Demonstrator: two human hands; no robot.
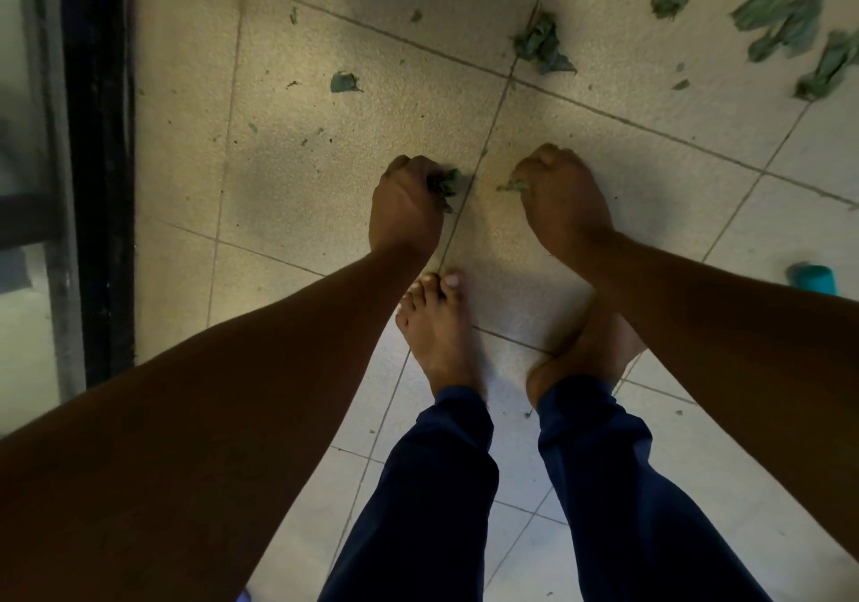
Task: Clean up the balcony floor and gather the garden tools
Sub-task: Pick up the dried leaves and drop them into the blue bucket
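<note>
My left hand [405, 204] is curled round a clump of green leaves [446, 183] low over the tiled floor [297, 173]. My right hand [560, 199] is also curled, with a bit of green leaf [511, 185] poking out between its fingers. Both hands hover just ahead of my bare feet [437, 327]. More torn green leaves lie scattered on the tiles farther out: one small piece [344, 82], a crumpled one [541, 45], and a larger bunch [785, 24] at the top right.
A dark door frame [100, 159] with glass runs down the left side. A teal object [811, 278], partly hidden by my right forearm, lies on the floor at the right. Small leaf crumbs dot the tiles.
</note>
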